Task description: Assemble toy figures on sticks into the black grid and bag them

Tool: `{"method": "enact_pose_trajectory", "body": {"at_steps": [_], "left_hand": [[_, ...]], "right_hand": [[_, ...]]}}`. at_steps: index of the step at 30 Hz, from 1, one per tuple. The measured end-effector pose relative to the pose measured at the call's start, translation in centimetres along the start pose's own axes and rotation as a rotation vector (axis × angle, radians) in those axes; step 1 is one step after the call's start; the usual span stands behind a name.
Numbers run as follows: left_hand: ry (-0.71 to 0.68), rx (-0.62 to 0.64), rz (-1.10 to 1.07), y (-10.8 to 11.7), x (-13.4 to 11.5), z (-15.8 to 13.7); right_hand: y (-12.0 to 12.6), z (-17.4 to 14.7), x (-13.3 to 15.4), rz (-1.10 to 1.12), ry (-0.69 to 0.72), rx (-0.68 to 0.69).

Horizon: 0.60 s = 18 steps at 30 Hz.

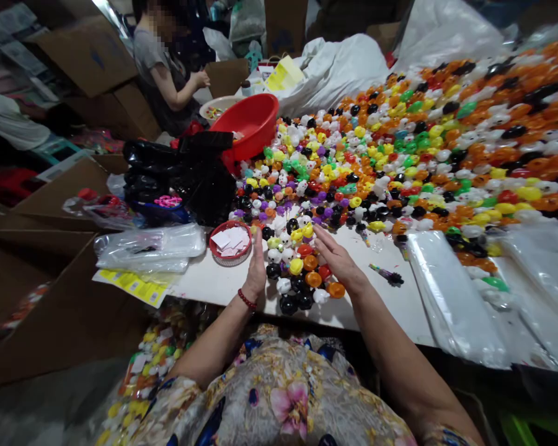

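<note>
A cluster of small glossy plastic figures (302, 263), in black, white, yellow, red and orange, lies at the near edge of the white table (199, 282). My left hand (256, 267) stands on edge along the left side of this cluster, fingers stretched out. Along its right side my right hand (338, 260) is held flat with straight fingers, its fingertips at the upper yellow and red pieces. The two hands flank the cluster; neither wraps round a piece. Whether the palms press on the figures, I cannot tell. A dark, multicoloured stick-like piece (385, 274) lies right of my right hand.
A large heap of similar figures (400, 148) covers the table's back and right. Clear plastic bags (451, 297) lie at right, more bags (153, 244) at left. A red basket (229, 261) holds white paper slips. Behind are a red basin (255, 127) and another person (167, 80).
</note>
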<state>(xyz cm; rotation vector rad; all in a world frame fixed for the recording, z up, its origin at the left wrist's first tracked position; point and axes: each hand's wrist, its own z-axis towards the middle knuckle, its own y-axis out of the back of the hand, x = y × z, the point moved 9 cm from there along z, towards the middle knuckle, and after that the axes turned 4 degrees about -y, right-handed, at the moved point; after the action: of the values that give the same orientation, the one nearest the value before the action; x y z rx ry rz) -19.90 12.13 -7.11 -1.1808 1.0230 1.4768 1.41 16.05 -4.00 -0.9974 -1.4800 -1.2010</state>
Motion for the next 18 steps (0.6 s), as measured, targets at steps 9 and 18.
{"method": "enact_pose_trajectory", "body": {"at_steps": [9, 18], "left_hand": [[-0.033, 0.012, -0.024, -1.1, -1.5, -0.3], [0.137, -0.124, -0.258, -0.1, 0.6, -0.1]], "right_hand": [[-0.3, 0.3, -0.7, -0.024, 0.021, -0.003], [1.1, -0.6, -0.8, 0.105, -0.066, -0.061]]}}
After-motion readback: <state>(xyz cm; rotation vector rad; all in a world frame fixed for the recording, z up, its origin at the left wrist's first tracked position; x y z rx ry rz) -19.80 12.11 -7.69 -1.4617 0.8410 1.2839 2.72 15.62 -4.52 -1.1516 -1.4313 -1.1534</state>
